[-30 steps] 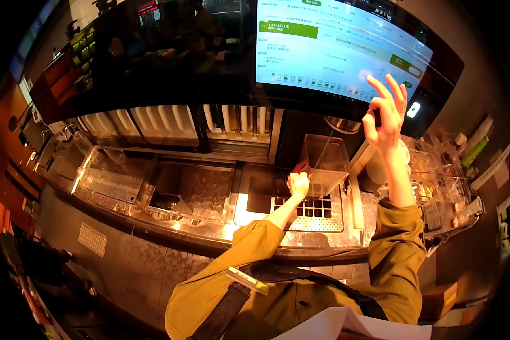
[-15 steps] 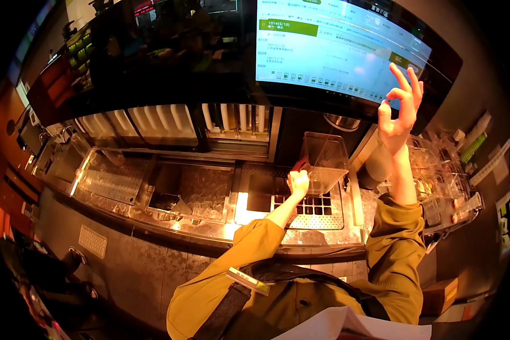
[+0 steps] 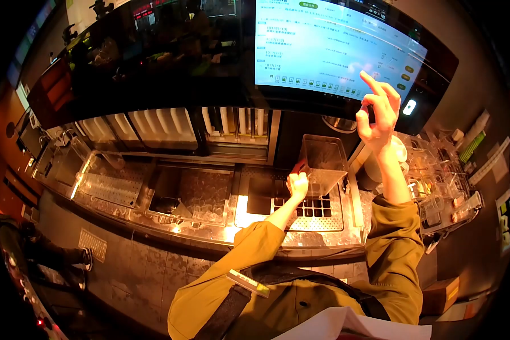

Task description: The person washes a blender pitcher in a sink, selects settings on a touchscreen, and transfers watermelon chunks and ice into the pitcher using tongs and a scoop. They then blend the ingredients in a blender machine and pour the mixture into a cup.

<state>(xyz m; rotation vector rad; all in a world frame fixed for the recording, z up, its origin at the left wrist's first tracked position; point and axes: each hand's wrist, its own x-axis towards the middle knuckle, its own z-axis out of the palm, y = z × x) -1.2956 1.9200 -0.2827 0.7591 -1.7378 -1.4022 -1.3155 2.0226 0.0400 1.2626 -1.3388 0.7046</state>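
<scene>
My left hand (image 3: pixel 297 185) is closed around the handle of a clear square-sided jug (image 3: pixel 324 161), which it holds over the perforated metal drip tray (image 3: pixel 321 224). The jug is see-through and looks darker near its rim. Higher up and to the right, my right hand (image 3: pixel 379 113) is raised in front of a lit touchscreen (image 3: pixel 334 51). Its index finger stretches toward the lower right of the screen, while the thumb and another finger curl into a loop. Nothing shows in that hand. Rows of text and a line of small icons fill the screen.
Left of the drip tray, an ice bin (image 3: pixel 207 190) holds ice and a scoop. Clear containers (image 3: pixel 430 187) crowd the right side of the counter. Behind the counter stand white upright dispensers (image 3: pixel 164 126). A person's leg and shoe (image 3: pixel 87 259) show at lower left.
My right hand has moved left and slightly down across the screen, its index finger now pointing left. The green highlighted row is gone and the list has shifted. The jug stays nearly in place.
</scene>
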